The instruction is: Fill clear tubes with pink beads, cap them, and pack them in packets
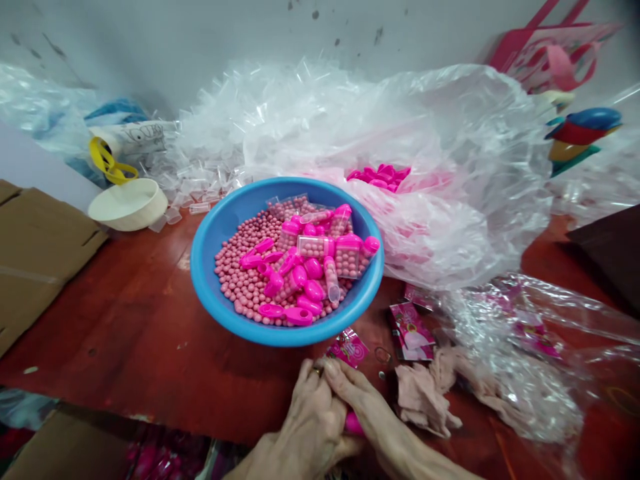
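Close together at the table's front edge, my left hand (311, 417) and my right hand (363, 393) are both closed around a pink plastic piece (354, 423). Only a small part of it shows between them; the rest is hidden by my fingers. Just beyond the hands lies a pink printed card (349, 347). Farther back stands a blue basin (285, 338), holding pink candy balls (240, 280) and clear tubes (314, 247) filled with balls and fitted with pink caps (314, 291).
Clear plastic bags (450, 220) cover the back and right; one holds pink pieces (383, 177). Loose clear tubes (193, 183) and a cream bowl (129, 207) lie back left. A cardboard box (40, 260) stands left. Printed cards (411, 330) and a beige cloth (425, 400) lie right.
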`<state>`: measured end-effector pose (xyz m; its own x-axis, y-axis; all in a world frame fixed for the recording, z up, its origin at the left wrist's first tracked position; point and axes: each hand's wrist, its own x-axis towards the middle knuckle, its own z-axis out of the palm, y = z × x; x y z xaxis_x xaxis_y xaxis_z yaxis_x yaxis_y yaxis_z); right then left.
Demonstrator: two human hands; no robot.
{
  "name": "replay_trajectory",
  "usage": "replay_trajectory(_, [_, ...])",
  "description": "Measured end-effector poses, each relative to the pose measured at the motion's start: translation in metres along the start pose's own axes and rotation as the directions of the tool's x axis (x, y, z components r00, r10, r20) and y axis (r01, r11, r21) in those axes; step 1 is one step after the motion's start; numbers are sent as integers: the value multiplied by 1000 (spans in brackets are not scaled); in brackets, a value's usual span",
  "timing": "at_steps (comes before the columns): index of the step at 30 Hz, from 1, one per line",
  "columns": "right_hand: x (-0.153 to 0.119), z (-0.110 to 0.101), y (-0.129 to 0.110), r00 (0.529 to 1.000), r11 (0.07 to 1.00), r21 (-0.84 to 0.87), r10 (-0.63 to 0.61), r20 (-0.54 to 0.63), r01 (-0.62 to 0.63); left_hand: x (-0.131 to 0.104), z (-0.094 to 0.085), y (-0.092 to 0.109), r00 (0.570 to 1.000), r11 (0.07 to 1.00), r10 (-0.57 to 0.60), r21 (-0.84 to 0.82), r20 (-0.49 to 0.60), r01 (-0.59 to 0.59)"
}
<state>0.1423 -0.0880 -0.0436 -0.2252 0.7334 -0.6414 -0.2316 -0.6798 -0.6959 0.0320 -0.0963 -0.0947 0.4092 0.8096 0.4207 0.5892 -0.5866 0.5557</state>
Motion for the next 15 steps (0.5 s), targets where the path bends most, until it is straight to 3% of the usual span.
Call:
replay_trajectory(7, [4,-9,2,999,992,-127,-8,32,12,0,-1,-2,1000,1000,-6,-21,30,6])
replay_trajectory(9, [1,-10,1,999,949,-313,-25,27,32,-6,-4,0,997,989,-68,-127,34,72])
replay_trajectory(11, [-2,-7,2,997,789,-610,-78,29,80,-12,-10,4,965,907,-254,-332,65,261])
replay_trajectory(13, [-2,2,3,988,524,-839,-115,105,150,-17,-16,8,883,750,-454,-482,122,452])
replay_trajectory(15, [0,14,5,977,281,-938,-124,176,205,-20,-20,12,804,648,-573,-514,159,563])
